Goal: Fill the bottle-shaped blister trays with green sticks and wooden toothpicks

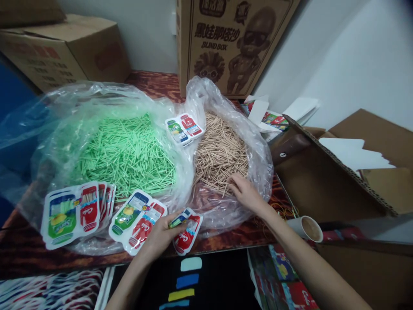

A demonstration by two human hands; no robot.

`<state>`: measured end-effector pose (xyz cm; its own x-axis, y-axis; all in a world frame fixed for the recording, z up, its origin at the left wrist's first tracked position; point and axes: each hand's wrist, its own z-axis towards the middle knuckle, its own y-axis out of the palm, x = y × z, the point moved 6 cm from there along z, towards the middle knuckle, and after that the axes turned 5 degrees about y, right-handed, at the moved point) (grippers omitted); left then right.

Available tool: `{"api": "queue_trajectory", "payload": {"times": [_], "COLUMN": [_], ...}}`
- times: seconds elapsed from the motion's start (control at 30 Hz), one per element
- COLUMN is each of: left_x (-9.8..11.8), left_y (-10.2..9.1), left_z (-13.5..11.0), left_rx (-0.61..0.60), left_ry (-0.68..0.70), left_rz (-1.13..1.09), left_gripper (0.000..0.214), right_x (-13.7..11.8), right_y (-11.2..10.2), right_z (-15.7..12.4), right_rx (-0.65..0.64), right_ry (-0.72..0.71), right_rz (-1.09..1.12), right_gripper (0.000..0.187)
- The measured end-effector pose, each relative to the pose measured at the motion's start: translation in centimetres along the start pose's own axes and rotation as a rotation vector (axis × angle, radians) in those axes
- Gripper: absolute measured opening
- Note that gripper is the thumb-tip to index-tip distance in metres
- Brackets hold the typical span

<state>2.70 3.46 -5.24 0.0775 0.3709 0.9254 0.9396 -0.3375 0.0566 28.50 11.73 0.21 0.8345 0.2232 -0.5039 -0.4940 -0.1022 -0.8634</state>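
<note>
- Left hand (164,232): fingers closed on a red-and-green printed packet with white borders (190,237), above the near edge of the brown marbled table (222,242).
- Right hand (244,191): fingers curled at the heap of thin tan sticks (221,148) in a clear plastic bag (262,159); from here I cannot tell whether any is gripped.
- Left of this: thin light-green sticks (129,150) in clear plastic.

Held packet (187,240) partly hidden by the left hand (162,234), tall printed carton (221,58) cut off above.
</note>
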Motion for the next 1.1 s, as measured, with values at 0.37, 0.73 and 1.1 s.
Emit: {"api": "queue_trajectory", "payload": {"times": [0.37, 0.73, 1.1], "left_x": [0.0, -0.2, -0.4], "left_y": [0.1, 0.1, 0.1], "left_z": [-0.2, -0.2, -0.2], "left_rx": [0.015, 0.005, 0.005], "left_ry": [0.016, 0.019, 0.021], "left_rz": [0.010, -0.008, -0.062], "left_gripper": [0.029, 0.029, 0.039], "right_x": [-2.6, -4.5, -2.7], "right_y": [3.7, 5.3, 3.0], "right_z": [1.0, 0.7, 3.3], "right_rx": [-0.129, -0.108, -0.096], "right_ry": [-0.197, -0.252, -0.073], "right_rz": [-0.538, -0.779, -0.646], "right_gripper": [0.026, 0.022, 0.019]}}
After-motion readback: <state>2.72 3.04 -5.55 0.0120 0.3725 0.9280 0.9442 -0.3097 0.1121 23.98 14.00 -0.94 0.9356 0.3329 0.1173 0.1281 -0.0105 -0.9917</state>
